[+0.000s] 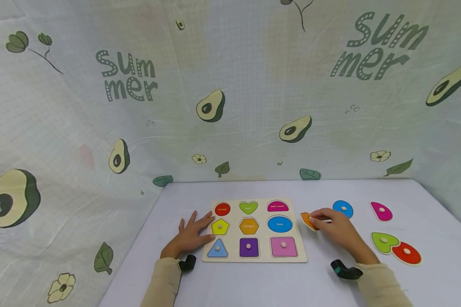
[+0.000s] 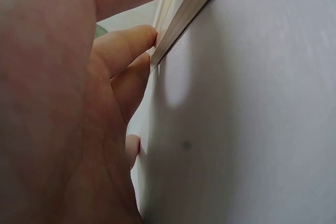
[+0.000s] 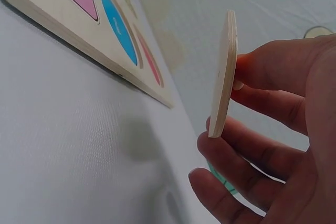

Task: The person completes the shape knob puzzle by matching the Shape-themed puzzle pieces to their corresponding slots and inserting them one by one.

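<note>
Avocado-print cloth walls a pale bench (image 1: 253, 281) bearing a wooden shape-puzzle board (image 1: 254, 230). The left hand (image 1: 190, 234) lies with fingers spread flat on the board's left edge. The right hand (image 1: 336, 228) pinches an orange wooden hexagon piece (image 1: 307, 220), tilted just beside the board's right edge. The step looks like fitting; it calls for carrying the piece to the orange hexagon recess (image 1: 249, 226).
</note>
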{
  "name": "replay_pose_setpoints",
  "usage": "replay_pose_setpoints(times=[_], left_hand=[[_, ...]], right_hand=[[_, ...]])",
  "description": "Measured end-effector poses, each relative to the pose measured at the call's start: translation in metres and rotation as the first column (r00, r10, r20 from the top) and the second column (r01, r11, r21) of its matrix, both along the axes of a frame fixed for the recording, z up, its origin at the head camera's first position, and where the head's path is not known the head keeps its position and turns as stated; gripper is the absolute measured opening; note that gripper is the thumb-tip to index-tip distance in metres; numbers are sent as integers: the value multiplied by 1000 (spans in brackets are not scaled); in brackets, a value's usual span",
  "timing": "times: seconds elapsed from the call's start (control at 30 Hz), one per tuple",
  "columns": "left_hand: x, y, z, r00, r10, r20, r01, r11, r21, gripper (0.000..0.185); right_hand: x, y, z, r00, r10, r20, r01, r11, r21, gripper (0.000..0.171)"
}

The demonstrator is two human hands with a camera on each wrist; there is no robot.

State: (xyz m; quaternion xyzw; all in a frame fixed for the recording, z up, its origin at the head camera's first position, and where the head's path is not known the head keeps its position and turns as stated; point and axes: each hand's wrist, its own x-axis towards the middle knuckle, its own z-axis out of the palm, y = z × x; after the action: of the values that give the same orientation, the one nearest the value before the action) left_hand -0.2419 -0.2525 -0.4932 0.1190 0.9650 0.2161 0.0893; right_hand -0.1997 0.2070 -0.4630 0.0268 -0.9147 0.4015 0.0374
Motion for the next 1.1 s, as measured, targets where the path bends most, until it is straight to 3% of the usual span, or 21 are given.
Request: replay_pose_setpoints(times=[0.63, 1.1], left_hand=[[3, 0, 6, 1000, -17, 24, 17, 1000, -5, 75], [0, -3, 2, 999, -32, 22, 32, 999, 12, 72]], right_hand=[[-7, -16, 0, 1000, 10, 7, -10, 1000, -15, 34], [-13, -37, 1, 1000, 28, 10, -27, 997, -70, 34]])
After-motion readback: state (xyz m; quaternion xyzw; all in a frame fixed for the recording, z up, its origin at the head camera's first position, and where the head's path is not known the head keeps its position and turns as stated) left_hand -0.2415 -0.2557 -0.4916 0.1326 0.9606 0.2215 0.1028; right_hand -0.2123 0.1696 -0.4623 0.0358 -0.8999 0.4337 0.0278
